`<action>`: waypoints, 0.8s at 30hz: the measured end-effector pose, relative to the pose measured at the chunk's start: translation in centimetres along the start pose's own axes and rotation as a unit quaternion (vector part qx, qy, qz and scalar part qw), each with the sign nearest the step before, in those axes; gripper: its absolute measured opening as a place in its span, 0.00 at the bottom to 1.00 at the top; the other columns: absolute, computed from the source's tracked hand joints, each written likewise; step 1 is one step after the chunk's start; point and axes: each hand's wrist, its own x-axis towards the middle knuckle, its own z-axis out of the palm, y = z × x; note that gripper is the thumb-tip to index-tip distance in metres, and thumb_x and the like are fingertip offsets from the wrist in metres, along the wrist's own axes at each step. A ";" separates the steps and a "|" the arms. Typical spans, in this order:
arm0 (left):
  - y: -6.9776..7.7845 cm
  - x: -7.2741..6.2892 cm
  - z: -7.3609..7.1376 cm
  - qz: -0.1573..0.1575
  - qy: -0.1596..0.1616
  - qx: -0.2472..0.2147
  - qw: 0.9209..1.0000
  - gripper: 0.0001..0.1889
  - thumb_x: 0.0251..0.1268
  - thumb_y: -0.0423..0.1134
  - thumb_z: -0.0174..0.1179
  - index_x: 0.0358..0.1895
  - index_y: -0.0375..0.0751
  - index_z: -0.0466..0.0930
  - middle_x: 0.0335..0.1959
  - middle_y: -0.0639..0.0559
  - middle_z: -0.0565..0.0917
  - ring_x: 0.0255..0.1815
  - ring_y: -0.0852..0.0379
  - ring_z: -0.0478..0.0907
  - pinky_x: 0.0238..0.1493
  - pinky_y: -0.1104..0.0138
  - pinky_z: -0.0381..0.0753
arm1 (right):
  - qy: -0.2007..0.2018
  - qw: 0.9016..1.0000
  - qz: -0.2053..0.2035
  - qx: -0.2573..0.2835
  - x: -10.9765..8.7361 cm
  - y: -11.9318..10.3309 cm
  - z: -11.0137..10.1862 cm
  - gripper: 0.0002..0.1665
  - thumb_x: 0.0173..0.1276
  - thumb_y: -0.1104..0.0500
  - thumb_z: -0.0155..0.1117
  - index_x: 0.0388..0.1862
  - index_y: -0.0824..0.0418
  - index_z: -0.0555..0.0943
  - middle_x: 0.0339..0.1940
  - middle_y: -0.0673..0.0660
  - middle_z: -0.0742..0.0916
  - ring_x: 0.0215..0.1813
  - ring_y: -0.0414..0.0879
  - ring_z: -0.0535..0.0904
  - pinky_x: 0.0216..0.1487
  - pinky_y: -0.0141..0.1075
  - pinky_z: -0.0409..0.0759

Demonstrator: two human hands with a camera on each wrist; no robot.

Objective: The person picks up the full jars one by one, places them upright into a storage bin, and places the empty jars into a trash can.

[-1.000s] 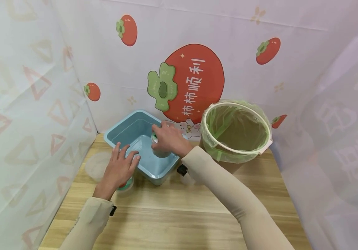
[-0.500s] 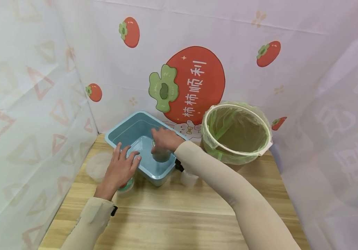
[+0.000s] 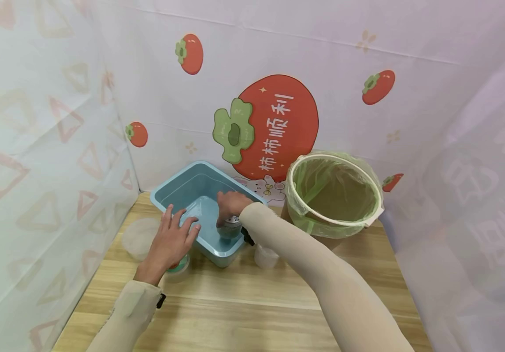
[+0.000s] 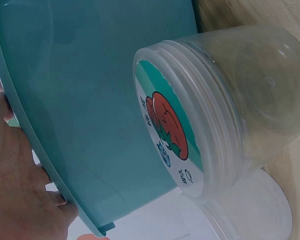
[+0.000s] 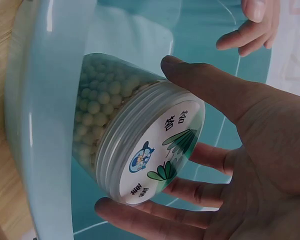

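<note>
In the head view my right hand (image 3: 230, 205) is down inside the blue plastic basin (image 3: 208, 250), at its near right corner. Thumb and fingers span the lid of a clear screw-top jar (image 5: 110, 95) full of small pale green balls; its lid label has green leaves. My left hand (image 3: 171, 242) lies over the basin's left rim, fingers spread and slightly bent, holding nothing. Below that hand stands another clear jar (image 4: 270, 85), whose lid label shows red fruit on green; the hand partly hides it in the head view.
A translucent round container (image 3: 138, 238) stands left of the basin. Another small clear container (image 3: 265, 256) sits to its right, partly behind the right sleeve. A bin (image 3: 332, 222) with a green liner stands at the back right of the wooden table (image 3: 235, 313). Printed cloth walls surround it.
The right hand has lowered the jar of pale green balls toward the basin's near right corner, and its lid label now shows. The left hand has stayed at the rim. The head view has tilted slightly.
</note>
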 end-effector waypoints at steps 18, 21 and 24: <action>0.3 -0.1 -0.1 -0.001 -0.005 0.000 1.000 0.19 0.91 0.47 0.49 0.65 0.40 0.82 0.75 0.26 0.70 0.87 0.19 0.47 0.85 0.30 0.48 | -0.011 0.997 -0.010 -0.078 1.5 -1.3 2.5 0.48 0.68 0.46 0.83 0.78 0.64 0.72 0.65 0.59 0.84 0.60 0.49 0.81 0.59 0.40 0.85; 0.2 -0.2 -0.1 -0.004 -0.008 0.000 1.000 0.19 0.91 0.48 0.48 0.65 0.40 0.82 0.76 0.26 0.69 0.87 0.20 0.46 0.86 0.31 0.47 | -0.012 0.996 -0.003 -0.085 1.9 -1.5 3.1 0.46 0.68 0.46 0.82 0.78 0.62 0.72 0.65 0.59 0.85 0.62 0.49 0.81 0.60 0.39 0.84; 0.3 -0.2 -0.2 -0.002 -0.012 -0.002 1.000 0.20 0.91 0.48 0.48 0.66 0.40 0.81 0.76 0.26 0.69 0.87 0.20 0.45 0.86 0.32 0.46 | -0.009 0.997 0.010 -0.077 1.8 -1.8 3.2 0.46 0.68 0.47 0.83 0.78 0.60 0.72 0.66 0.59 0.85 0.62 0.49 0.80 0.61 0.39 0.84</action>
